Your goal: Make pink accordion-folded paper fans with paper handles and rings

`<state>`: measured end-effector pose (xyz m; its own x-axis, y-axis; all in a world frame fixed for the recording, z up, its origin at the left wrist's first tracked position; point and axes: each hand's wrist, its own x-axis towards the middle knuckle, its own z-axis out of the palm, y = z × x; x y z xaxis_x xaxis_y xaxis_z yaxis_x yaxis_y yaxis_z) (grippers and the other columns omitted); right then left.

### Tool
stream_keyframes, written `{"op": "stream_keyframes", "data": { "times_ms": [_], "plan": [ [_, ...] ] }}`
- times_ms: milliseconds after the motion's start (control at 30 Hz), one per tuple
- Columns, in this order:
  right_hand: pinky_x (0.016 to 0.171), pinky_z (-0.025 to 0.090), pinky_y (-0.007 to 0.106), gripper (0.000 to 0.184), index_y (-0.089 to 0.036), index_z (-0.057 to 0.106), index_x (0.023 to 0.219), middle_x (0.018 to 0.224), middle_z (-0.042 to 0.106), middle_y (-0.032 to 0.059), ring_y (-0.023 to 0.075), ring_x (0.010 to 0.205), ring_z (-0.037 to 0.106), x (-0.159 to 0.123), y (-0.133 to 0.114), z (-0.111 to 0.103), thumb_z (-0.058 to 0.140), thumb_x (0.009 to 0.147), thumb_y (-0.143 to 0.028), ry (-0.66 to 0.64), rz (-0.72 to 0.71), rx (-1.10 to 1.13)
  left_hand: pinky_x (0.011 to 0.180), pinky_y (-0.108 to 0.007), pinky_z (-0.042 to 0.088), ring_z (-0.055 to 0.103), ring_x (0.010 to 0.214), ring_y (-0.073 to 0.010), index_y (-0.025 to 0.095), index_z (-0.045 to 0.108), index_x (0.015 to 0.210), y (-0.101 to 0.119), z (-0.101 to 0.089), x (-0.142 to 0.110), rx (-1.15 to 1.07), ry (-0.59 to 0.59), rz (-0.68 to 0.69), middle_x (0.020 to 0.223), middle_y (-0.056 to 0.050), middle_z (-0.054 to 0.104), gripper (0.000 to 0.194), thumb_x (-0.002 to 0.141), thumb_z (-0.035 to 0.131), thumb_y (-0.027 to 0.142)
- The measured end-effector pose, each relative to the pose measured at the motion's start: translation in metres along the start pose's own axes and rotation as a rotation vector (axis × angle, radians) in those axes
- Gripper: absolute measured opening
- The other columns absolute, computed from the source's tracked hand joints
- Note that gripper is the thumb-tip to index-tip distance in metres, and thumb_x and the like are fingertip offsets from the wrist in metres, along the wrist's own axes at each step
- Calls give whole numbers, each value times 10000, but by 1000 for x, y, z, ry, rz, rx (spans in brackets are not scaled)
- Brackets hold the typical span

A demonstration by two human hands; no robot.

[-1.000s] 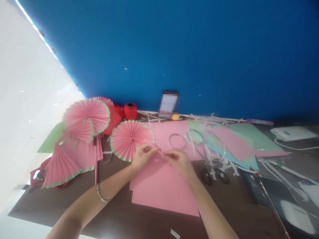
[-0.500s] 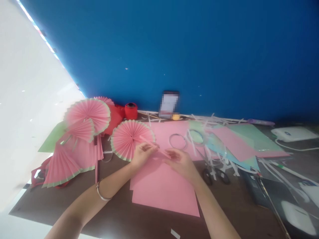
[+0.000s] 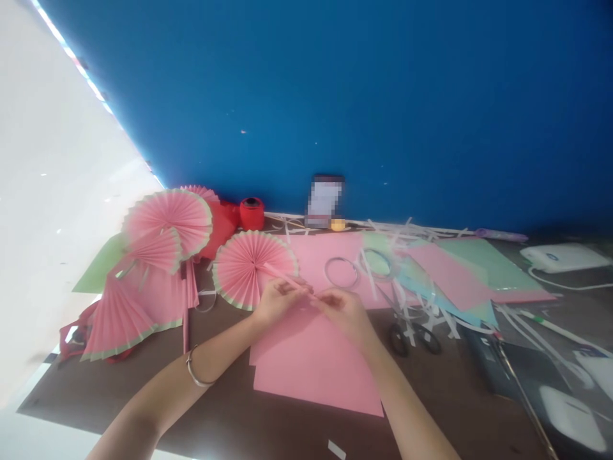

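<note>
My left hand [image 3: 276,299] and my right hand [image 3: 343,312] meet over a pink paper sheet [image 3: 313,364] on the dark table. Both pinch a narrow folded pink strip [image 3: 292,282] that runs up and left from my fingers toward a round pink pleated fan [image 3: 246,265]. A metal bangle sits on my left wrist. The sheet's far edge is hidden under my hands.
More pink pleated fans [image 3: 165,220] lie at the left, with a red ribbon spool [image 3: 251,213] by the blue wall. Two tape rings [image 3: 341,272], black scissors [image 3: 412,335], paper scraps and pink and green sheets [image 3: 460,271] fill the right. White devices [image 3: 562,257] sit far right.
My hands have drawn slightly closer together on the strip; the fingers shifted along it. Nothing else on the table has moved.
</note>
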<state>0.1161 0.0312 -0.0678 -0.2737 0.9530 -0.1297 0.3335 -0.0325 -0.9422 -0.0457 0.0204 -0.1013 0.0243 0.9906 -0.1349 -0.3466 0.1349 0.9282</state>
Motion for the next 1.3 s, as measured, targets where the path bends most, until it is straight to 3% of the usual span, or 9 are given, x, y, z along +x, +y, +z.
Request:
{"op": "stream_keyframes", "data": {
  "times_ms": [200, 333, 467, 567, 667, 1100, 1300],
  "plan": [
    [659, 469, 309, 225, -163, 668, 646, 678, 683, 59, 203, 685, 623, 1, 2, -2, 673, 648, -389, 7, 1, 1, 762, -336, 497, 672, 776, -215, 111, 653, 892, 0, -1, 2, -54, -38, -18, 807, -104, 712, 358, 649, 730, 363],
    [653, 462, 292, 252, -157, 695, 745, 759, 697, 67, 202, 727, 622, 1, 1, -4, 640, 692, -397, -43, 21, 35, 801, -359, 492, 671, 813, -236, 104, 662, 850, 0, -3, 3, -88, -12, -5, 817, -114, 713, 349, 663, 712, 394],
    [581, 445, 263, 275, -155, 703, 788, 704, 681, 48, 176, 653, 601, 1, 1, -7, 608, 721, -405, -101, 28, 4, 805, -379, 496, 668, 839, -249, 119, 632, 1034, 1, -6, 5, -141, 25, -25, 840, -106, 714, 470, 645, 737, 362],
    [569, 440, 259, 247, -144, 680, 674, 616, 649, 38, 165, 605, 583, 1, 2, -8, 625, 699, -384, -38, 9, -65, 870, -406, 469, 659, 881, -255, 98, 669, 945, 2, -7, 7, -251, 65, -1, 855, -114, 710, 391, 670, 719, 371],
    [589, 449, 262, 248, -144, 677, 709, 683, 671, 55, 178, 654, 598, 2, 3, -9, 615, 705, -384, 4, -2, -80, 935, -428, 428, 645, 928, -258, 89, 690, 857, 2, -7, 9, -357, 95, -7, 857, -119, 709, 332, 676, 719, 366],
    [651, 447, 270, 225, -156, 614, 703, 695, 633, 28, 172, 689, 580, 4, 14, -22, 582, 734, -377, -41, -101, -98, 999, -465, 364, 595, 1033, -281, 104, 649, 1002, 5, -8, 9, -472, 73, -51, 1032, -151, 668, 395, 758, 636, 415],
    [704, 444, 281, 225, -165, 625, 811, 783, 648, 44, 179, 754, 584, 1, 7, -12, 552, 768, -374, -56, -127, -82, 981, -453, 380, 600, 1026, -273, 121, 654, 1008, 6, -6, 5, -442, 33, -55, 1053, -142, 661, 404, 761, 622, 440]
  ]
}}
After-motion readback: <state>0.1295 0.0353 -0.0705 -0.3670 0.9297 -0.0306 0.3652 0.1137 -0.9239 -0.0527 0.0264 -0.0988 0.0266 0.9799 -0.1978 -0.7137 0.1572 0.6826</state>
